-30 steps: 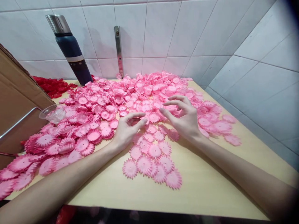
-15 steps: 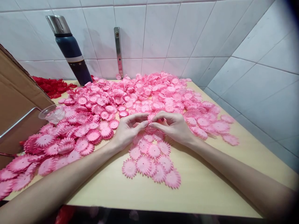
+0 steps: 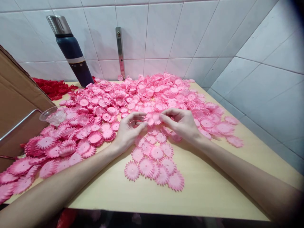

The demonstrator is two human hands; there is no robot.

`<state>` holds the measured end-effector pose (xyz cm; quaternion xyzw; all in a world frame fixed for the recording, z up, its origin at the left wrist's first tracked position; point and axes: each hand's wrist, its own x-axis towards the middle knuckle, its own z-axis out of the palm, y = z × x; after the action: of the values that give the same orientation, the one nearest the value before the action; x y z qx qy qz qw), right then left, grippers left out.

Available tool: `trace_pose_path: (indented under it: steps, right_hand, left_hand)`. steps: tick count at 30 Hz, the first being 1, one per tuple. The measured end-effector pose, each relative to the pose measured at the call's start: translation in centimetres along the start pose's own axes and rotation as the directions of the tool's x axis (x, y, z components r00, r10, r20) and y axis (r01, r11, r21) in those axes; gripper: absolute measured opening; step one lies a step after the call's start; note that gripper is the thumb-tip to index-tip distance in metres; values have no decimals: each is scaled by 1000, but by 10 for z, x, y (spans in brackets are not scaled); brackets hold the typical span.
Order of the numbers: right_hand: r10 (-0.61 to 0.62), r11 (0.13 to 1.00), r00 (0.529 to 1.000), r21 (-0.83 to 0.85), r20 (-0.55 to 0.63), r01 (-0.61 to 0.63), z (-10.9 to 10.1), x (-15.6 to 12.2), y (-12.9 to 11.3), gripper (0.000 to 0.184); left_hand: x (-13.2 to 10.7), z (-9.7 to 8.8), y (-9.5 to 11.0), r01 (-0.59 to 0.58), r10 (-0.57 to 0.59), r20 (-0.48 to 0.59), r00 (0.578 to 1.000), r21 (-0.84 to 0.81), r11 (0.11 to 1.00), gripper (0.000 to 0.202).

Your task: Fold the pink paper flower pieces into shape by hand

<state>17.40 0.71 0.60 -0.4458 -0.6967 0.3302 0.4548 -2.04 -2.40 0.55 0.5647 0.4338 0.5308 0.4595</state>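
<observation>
A big heap of pink paper flowers (image 3: 133, 98) covers the pale wooden table (image 3: 209, 186). My left hand (image 3: 128, 131) rests at the heap's near edge, thumb and forefinger curled around a pink flower (image 3: 149, 121) at its fingertips. A little to the right, my right hand (image 3: 184, 124) pinches the other side of a pink flower (image 3: 156, 117) between thumb and forefinger. The two hands are a few centimetres apart. Below them, a small patch of flat pink flowers (image 3: 154, 166) lies spread on the table.
A dark blue flask with a steel cap (image 3: 71, 52) stands at the back left against the white tiled wall. Red paper flowers (image 3: 52, 88) lie beside it. A brown cardboard box (image 3: 16, 104) and a clear plastic cup (image 3: 52, 114) are at the left.
A second ago my right hand was spread open over the heap. It then came to my left hand's fingertips, and now the two hands have drawn slightly apart.
</observation>
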Motion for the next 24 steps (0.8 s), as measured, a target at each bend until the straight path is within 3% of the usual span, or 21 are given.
trace_pose_path:
  steps: [3,8,14,19,24]
  right_hand:
    - [-1,1000,999,-3,-45,0,1,1,0,16]
    - [-134,990,991,51,-18,135,2,-1,-6,8]
    - [-222,974,970,-14,99,224,0,-1,-6,6]
    - [-209,978,978,-7,8,209,5,-5,-8,7]
    - [-201,978,980,58,12,200,5,-4,-4,15]
  left_hand:
    - [0,1,2,9,-9,-19,1000,-2,1000,26]
    - [0,2,3,41,-41,4,999,-54,998,21]
    - [0,1,4,41,-40,60,997,-22,999,17]
    - [-2,2,5,72,-66,92,994,-66,995,25]
    - [-3,1,2,45,-46,61,997,16,999,28]
